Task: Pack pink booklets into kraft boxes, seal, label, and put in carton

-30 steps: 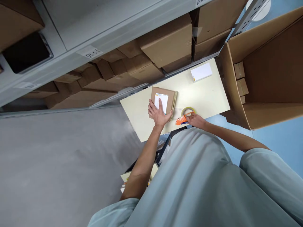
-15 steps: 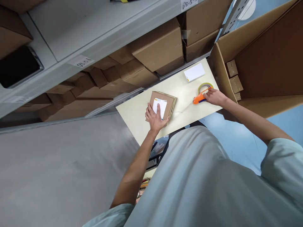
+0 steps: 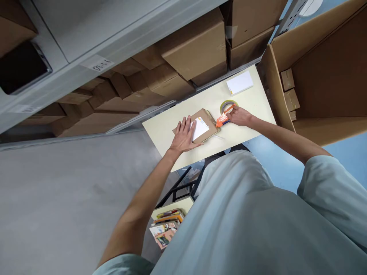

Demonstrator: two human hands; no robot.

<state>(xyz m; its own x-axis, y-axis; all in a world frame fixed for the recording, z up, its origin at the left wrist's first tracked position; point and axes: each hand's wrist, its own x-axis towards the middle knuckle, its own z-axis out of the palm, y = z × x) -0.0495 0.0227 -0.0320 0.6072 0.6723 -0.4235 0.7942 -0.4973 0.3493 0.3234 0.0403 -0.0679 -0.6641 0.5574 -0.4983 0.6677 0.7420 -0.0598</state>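
A small cardboard box (image 3: 210,131) with a white label (image 3: 200,128) on its top lies on the cream tabletop (image 3: 160,131). Spread fingers of my left hand (image 3: 183,138) lie flat over the box's left part and touch the label's edge. My right hand (image 3: 240,115) is closed around an orange tape dispenser (image 3: 222,120) that carries a roll of yellowish tape (image 3: 224,105). The dispenser's front end is at the box's right edge; whether tape sticks to the box there I cannot tell.
A stack of white labels (image 3: 240,83) lies at the table's far right. Behind stand shelves with cardboard boxes (image 3: 197,42). A large open carton (image 3: 268,82) at the right holds a few small boxes (image 3: 291,99). Books (image 3: 168,225) are piled on a lower surface by my left arm.
My right hand has brought the tape dispenser left to the box. The box has turned on the table, and my left hand has shifted to its left side, fingers spread.
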